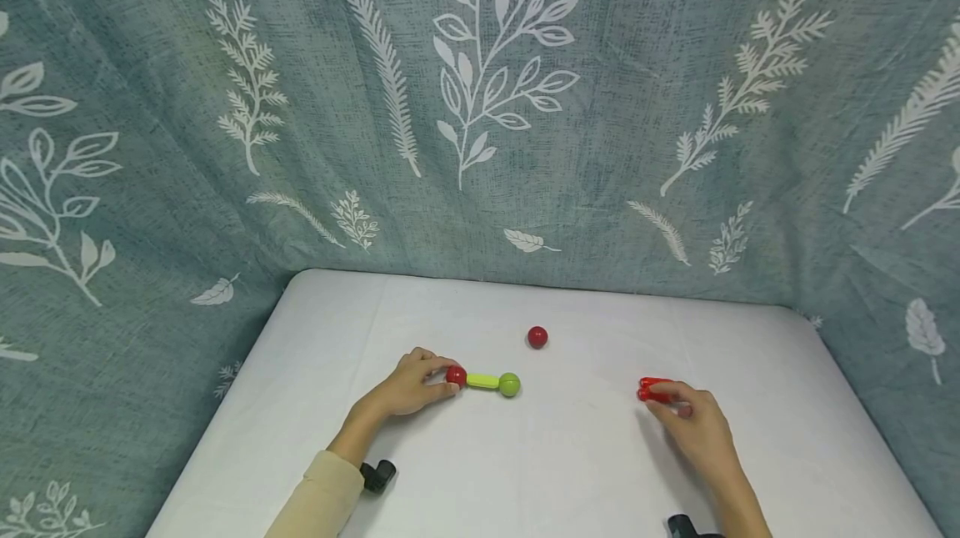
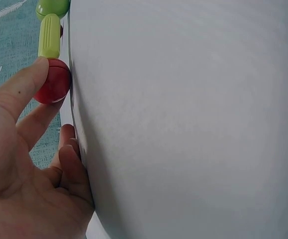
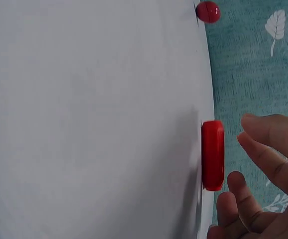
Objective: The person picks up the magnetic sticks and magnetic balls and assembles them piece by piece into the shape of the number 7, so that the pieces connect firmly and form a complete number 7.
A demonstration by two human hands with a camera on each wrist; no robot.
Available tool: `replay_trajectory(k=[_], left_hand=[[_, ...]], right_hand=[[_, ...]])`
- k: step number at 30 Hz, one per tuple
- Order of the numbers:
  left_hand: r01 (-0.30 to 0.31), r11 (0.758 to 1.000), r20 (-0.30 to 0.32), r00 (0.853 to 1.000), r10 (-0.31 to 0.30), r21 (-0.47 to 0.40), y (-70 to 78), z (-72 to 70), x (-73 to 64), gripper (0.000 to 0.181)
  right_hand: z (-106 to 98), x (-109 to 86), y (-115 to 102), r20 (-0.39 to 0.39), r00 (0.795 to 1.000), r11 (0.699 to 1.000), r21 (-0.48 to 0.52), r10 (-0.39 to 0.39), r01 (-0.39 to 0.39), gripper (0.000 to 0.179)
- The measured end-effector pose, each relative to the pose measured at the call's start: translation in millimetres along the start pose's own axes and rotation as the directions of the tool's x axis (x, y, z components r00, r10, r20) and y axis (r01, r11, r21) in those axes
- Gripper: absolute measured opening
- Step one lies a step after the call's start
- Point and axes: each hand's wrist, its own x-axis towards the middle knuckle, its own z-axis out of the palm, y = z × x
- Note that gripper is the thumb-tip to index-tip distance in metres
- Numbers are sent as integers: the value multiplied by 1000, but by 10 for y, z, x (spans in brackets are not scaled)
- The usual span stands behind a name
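Your left hand (image 1: 411,384) pinches the red ball (image 1: 456,376), left of the green ball (image 1: 510,385); your right hand (image 1: 699,425), fingers parted, holds nothing above the red rods (image 1: 652,393), right of the green ball; off-centre contact could roll these; twisting may detach the yellow-green rod (image 1: 482,381).

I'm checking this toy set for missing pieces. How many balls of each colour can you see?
Red: 2 (held ball in the left hand, loose ball)
Green: 1 (green ball)
Total: 3
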Motion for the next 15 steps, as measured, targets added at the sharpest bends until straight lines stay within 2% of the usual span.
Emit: replay_trajectory(k=[6,11,15], left_hand=[[5,1000,1,1000,-5,0,-4,2,6,46],[2,1000,-3,1000,-2,0,-8,-3,2,46],[0,1000,-2,1000,0,-7,-10,-2,3,46]], right_hand=[[-35,74,124,-7,999,997,-64,46,-46,24],[-49,95,178,42,993,991,-85,109,-105,29],[-63,116,193,76,990,990,-84,120,-114,30]])
